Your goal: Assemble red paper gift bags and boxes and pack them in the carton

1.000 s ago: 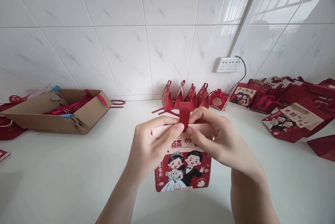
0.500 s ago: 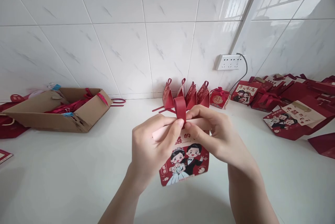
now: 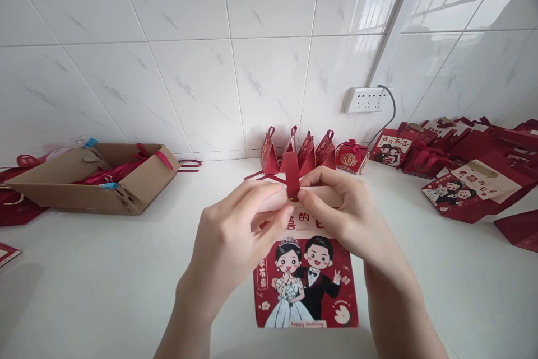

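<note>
A red and cream wedding favor box (image 3: 309, 286) hangs upright between my hands, its front with a cartoon bride and groom facing me. At its folded top edge stands a red strap loop (image 3: 292, 174). My left hand (image 3: 235, 230) grips the left part of the top fold, its thumb in front, a little below the strap's foot. My right hand (image 3: 342, 208) pinches the fold at the right, thumb tip at the base of the strap, where a small gold-coloured spot shows. The back of the box is hidden.
A cardboard box (image 3: 155, 194) of red ribbons stands at the left. Along the wall are several small triangular red boxes (image 3: 269, 154) and a square red box (image 3: 352, 157). More wedding boxes (image 3: 466, 191) are piled at the right, below a white power strip (image 3: 365, 100).
The favor box has swung so its front faces me more fully and hangs lower. My left thumb has moved down off the strap's foot, and my left hand has shifted slightly left.
</note>
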A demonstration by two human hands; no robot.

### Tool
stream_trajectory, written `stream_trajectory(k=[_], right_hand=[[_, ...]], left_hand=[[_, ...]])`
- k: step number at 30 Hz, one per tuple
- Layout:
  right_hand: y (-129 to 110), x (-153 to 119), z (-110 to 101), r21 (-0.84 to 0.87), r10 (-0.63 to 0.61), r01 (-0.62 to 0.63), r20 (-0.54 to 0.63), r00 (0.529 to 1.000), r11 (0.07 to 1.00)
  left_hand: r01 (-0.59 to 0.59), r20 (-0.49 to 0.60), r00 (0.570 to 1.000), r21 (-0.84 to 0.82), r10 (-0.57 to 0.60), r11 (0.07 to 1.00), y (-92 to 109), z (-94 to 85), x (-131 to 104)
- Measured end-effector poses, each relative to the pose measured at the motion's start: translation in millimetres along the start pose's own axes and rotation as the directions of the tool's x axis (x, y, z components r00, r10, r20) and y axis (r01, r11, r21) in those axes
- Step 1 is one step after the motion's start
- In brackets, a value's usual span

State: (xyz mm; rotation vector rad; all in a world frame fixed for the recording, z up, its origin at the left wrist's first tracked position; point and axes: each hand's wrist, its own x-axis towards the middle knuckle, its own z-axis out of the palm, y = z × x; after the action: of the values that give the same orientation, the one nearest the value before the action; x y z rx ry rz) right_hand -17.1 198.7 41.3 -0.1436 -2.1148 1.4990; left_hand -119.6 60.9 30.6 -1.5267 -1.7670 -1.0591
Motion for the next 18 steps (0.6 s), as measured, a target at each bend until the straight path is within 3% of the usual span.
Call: stream_trajectory(k=[11, 18], right_hand=[[1.2, -1.5, 1.6, -0.062, 0.031, -0.027, 0.068, 0.997, 0.998], [-3.3, -4.1, -3.1, -0.092, 0.015, -0.009, 0.056, 0.998, 0.996]], left_hand=[[-0.203, 0.051, 0.979, 0.231, 0.196, 0.952, -0.5, -8.7, -3.6], [-0.257, 0.028, 0.966, 0.243, 0.258, 0.935, -2.6, -1.7, -1.0]])
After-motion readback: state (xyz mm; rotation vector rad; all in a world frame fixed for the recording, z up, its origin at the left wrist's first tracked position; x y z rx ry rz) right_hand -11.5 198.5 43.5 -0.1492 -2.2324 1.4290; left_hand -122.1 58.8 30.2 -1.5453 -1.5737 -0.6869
